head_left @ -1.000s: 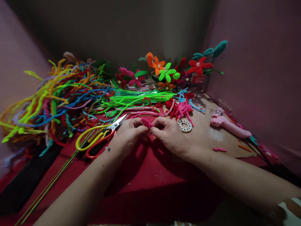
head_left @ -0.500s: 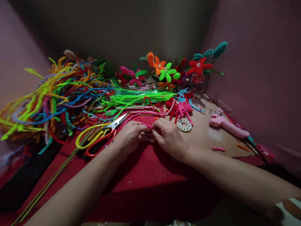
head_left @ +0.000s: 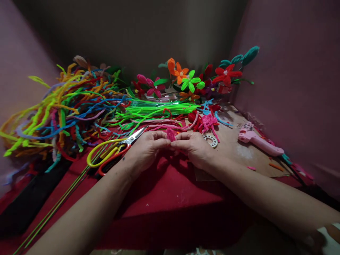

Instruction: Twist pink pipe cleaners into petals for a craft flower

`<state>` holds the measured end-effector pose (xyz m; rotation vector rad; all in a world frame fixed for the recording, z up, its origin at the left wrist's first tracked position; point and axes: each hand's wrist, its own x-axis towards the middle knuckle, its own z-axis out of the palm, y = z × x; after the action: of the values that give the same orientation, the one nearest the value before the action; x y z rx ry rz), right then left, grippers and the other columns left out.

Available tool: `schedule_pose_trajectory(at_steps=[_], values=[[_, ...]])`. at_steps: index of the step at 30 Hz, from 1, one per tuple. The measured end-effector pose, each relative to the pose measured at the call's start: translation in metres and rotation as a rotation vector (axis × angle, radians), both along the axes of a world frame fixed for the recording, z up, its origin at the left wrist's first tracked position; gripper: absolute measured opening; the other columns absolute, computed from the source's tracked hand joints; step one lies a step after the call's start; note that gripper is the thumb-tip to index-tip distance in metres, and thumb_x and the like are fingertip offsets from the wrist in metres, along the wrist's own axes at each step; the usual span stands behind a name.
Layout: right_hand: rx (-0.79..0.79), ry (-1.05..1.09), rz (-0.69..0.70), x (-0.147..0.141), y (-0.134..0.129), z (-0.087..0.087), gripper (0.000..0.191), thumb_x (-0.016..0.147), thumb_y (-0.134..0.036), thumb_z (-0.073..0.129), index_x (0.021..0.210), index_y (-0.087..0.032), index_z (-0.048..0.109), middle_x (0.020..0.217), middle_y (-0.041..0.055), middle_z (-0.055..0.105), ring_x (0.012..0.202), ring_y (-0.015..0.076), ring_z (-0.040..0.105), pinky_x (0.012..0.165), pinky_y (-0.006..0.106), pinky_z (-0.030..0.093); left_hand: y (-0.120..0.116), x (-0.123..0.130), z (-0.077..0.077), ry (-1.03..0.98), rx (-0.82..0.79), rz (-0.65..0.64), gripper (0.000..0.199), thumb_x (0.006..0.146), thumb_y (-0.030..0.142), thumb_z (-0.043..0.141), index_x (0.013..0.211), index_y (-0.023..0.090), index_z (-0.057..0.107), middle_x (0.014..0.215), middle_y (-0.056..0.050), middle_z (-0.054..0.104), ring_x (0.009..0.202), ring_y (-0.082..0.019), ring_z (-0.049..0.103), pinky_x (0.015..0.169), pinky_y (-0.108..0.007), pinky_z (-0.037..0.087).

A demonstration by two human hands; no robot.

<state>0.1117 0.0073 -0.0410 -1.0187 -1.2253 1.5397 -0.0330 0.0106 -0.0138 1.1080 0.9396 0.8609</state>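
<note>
Between my two hands is a pink pipe cleaner [head_left: 171, 134], bent into a small petal-like loop that stands up above the fingertips. My left hand [head_left: 150, 145] pinches its left side with thumb and forefinger. From the other side my right hand [head_left: 193, 146] pinches it too, the fingertips of both hands nearly meeting. The lower part of the pipe cleaner is hidden by the fingers. Scissors [head_left: 117, 150] with yellow and orange handles lie beside my left hand, blades partly apart. A white ring with holes [head_left: 211, 140] lies just past my right hand.
A heap of coloured pipe cleaners [head_left: 58, 113] fills the left; green ones [head_left: 159, 107] lie at the back. Pipe-cleaner flowers [head_left: 191, 81] stand along the wall. A pink glue gun [head_left: 260, 140] rests on cardboard [head_left: 231, 152] at right. Thin green stems [head_left: 61, 198] cross the red cloth [head_left: 170, 198].
The pink pipe cleaner, stretched low between my fingers before, now shows as an upright loop. My right hand has turned and shifted slightly right, partly covering the white ring.
</note>
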Motion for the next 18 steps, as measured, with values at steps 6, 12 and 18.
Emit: schedule_pose_trajectory(at_steps=[6, 12, 18], values=[[0.031, 0.012, -0.042, -0.002, -0.003, 0.001, 0.008, 0.060, -0.013, 0.059, 0.056, -0.014, 0.053, 0.050, -0.0038, 0.050, 0.045, 0.0067, 0.042, 0.047, 0.022, 0.033, 0.007, -0.003, 0.000, 0.320, 0.106, 0.060, 0.009, 0.058, 0.016, 0.064, 0.057, 0.014, 0.055, 0.050, 0.002, 0.058, 0.045, -0.010, 0.050, 0.047, -0.021, 0.037], [0.059, -0.003, -0.010, -0.001, -0.003, -0.006, 0.005, 0.061, -0.013, 0.059, 0.058, -0.014, 0.055, 0.051, -0.0034, 0.051, 0.047, 0.0072, 0.044, 0.048, 0.022, 0.033, 0.010, -0.013, -0.006, 0.440, 0.177, 0.011, 0.013, 0.060, 0.022, 0.066, 0.057, 0.015, 0.056, 0.050, 0.003, 0.054, 0.046, -0.009, 0.047, 0.046, -0.021, 0.033], [0.057, -0.028, -0.021, -0.001, 0.000, -0.008, 0.007, 0.062, -0.016, 0.061, 0.057, -0.014, 0.055, 0.048, -0.0030, 0.051, 0.044, 0.0075, 0.044, 0.047, 0.023, 0.032, 0.006, -0.016, 0.000, 0.198, 0.170, -0.078, 0.016, 0.062, 0.025, 0.070, 0.073, 0.015, 0.064, 0.065, -0.001, 0.063, 0.056, -0.012, 0.056, 0.056, -0.024, 0.041]])
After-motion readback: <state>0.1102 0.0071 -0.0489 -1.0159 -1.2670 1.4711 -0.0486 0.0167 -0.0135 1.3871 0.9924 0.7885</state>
